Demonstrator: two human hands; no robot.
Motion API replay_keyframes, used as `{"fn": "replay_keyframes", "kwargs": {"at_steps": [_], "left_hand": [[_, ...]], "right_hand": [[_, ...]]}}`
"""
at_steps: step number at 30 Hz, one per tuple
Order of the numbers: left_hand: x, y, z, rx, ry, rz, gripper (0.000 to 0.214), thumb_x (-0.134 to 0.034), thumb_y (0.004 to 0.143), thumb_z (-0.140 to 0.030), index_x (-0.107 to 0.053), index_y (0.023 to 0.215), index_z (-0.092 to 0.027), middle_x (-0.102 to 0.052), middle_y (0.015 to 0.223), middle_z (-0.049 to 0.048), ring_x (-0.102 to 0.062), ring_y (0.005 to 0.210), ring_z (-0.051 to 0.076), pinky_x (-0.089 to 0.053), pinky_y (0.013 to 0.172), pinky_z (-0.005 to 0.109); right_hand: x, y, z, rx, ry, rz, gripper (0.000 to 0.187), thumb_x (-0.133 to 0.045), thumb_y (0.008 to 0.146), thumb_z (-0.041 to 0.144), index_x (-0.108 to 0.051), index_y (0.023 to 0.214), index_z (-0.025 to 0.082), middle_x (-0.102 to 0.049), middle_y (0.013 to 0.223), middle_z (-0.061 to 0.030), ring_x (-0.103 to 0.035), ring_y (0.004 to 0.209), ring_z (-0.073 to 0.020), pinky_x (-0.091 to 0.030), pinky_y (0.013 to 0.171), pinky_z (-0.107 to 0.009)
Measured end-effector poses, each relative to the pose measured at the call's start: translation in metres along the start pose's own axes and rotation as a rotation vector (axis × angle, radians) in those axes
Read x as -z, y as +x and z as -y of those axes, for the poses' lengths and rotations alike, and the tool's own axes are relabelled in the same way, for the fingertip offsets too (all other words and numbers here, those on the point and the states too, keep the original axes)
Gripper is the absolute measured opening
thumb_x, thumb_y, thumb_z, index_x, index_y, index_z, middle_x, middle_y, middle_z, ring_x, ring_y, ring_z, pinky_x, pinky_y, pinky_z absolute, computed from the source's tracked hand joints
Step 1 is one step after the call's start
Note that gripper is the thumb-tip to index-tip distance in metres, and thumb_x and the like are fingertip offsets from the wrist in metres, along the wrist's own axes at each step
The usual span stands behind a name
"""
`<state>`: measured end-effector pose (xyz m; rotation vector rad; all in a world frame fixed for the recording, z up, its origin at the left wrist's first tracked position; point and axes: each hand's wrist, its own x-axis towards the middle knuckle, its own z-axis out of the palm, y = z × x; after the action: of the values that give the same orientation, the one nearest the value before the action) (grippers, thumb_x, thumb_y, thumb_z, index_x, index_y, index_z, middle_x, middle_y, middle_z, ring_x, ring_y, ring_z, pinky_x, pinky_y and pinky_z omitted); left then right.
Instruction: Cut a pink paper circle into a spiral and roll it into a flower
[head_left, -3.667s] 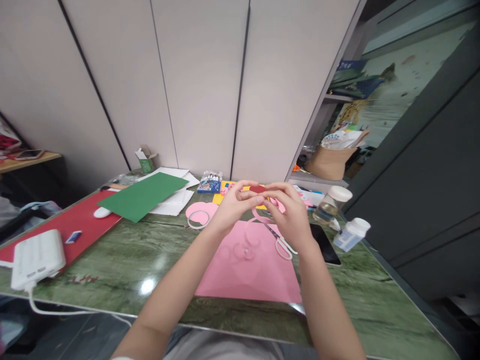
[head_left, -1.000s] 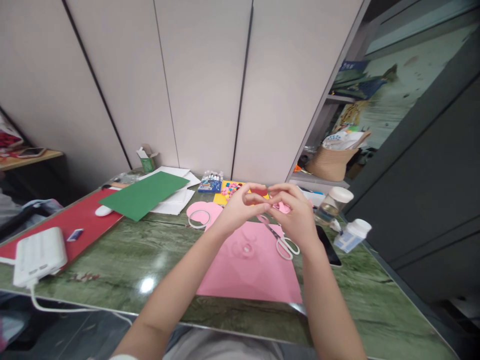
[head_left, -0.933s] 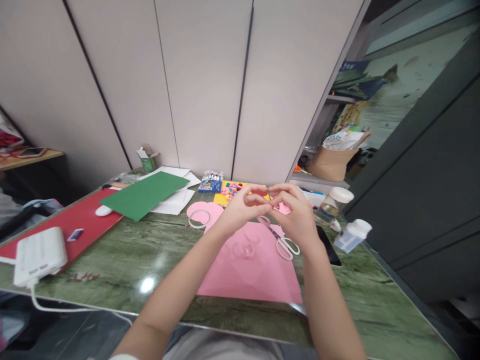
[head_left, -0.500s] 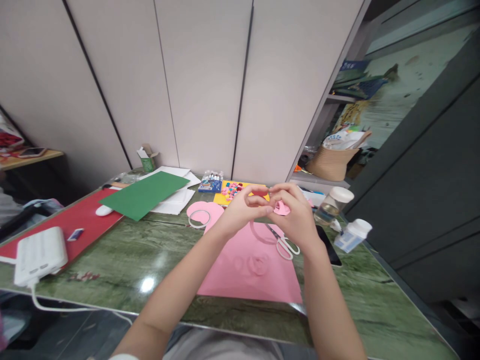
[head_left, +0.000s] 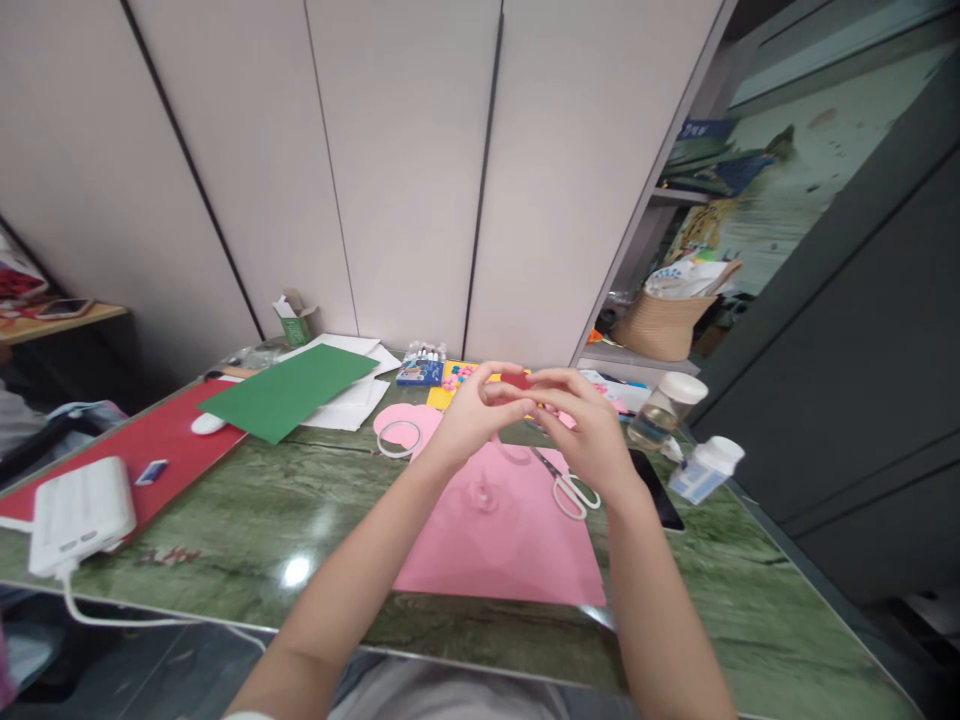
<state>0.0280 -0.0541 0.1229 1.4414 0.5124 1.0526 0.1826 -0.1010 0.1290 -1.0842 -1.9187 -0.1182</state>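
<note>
My left hand [head_left: 471,415] and my right hand [head_left: 589,430] meet above the table, their fingertips closed together on a pink paper strip [head_left: 512,453]. The part between the fingers is mostly hidden. Below, the strip hangs toward a curled pink paper end [head_left: 482,494], blurred over a flat pink sheet [head_left: 517,560]. Scissors with white handles [head_left: 574,495] lie on that sheet, beside my right wrist. To the left, a white ring [head_left: 399,438] rests on pink cut paper [head_left: 390,415].
Green paper [head_left: 292,390] overlaps white sheets [head_left: 349,403] and a red sheet [head_left: 187,470]. A white power bank [head_left: 82,515] sits at left. Behind my hands are a blue box [head_left: 420,372] and small colourful pieces [head_left: 456,377]. Bottles [head_left: 709,468] and a black phone [head_left: 658,490] stand or lie right.
The curled pink end has swung left and up a little, away from the sheet's middle. My fingertips have shifted slightly, and both hands stay together.
</note>
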Motion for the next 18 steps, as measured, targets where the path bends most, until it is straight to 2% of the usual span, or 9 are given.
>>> {"fn": "replay_keyframes", "kwargs": {"at_steps": [4,8,14,18], "left_hand": [[-0.0020,0.0005,0.0019,-0.011,-0.024,0.003,0.043,-0.071,0.067,-0.032,-0.051,0.104,-0.020,-0.063,0.080,0.0024,-0.058,0.076,0.013,-0.037,0.050,0.017],[-0.0037,0.0014,0.0041,-0.008,-0.074,0.032,0.042,-0.071,0.067,-0.029,-0.051,0.102,-0.020,-0.062,0.078,0.0013,-0.058,0.074,0.013,-0.041,0.053,0.019],[-0.0083,0.0000,0.0023,0.033,-0.120,0.059,0.044,-0.072,0.065,-0.025,-0.051,0.103,-0.018,-0.060,0.075,0.0003,-0.057,0.070,0.012,-0.042,0.054,0.020],[-0.0083,-0.0002,0.0030,0.044,-0.116,0.062,0.045,-0.072,0.064,-0.023,-0.050,0.103,-0.017,-0.060,0.074,0.0006,-0.056,0.068,0.011,-0.042,0.054,0.019]], "right_hand": [[-0.0008,-0.0001,0.0004,-0.036,-0.013,-0.098,0.013,-0.058,0.082,0.020,-0.067,0.089,0.026,-0.060,0.102,-0.0048,-0.058,0.094,-0.0183,-0.048,0.082,-0.036],[0.0000,0.0004,0.0028,-0.062,0.008,-0.135,0.003,-0.062,0.078,0.020,-0.063,0.076,0.023,-0.060,0.098,-0.0045,-0.059,0.091,-0.0190,-0.047,0.080,-0.037],[-0.0007,0.0012,0.0034,-0.083,0.029,-0.125,0.013,-0.064,0.072,0.015,-0.054,0.067,0.021,-0.058,0.097,-0.0036,-0.058,0.089,-0.0185,-0.046,0.080,-0.036],[-0.0008,0.0011,0.0038,-0.095,-0.003,-0.114,0.014,-0.065,0.070,0.013,-0.054,0.068,0.021,-0.058,0.097,-0.0035,-0.058,0.092,-0.0190,-0.046,0.082,-0.035]]}}
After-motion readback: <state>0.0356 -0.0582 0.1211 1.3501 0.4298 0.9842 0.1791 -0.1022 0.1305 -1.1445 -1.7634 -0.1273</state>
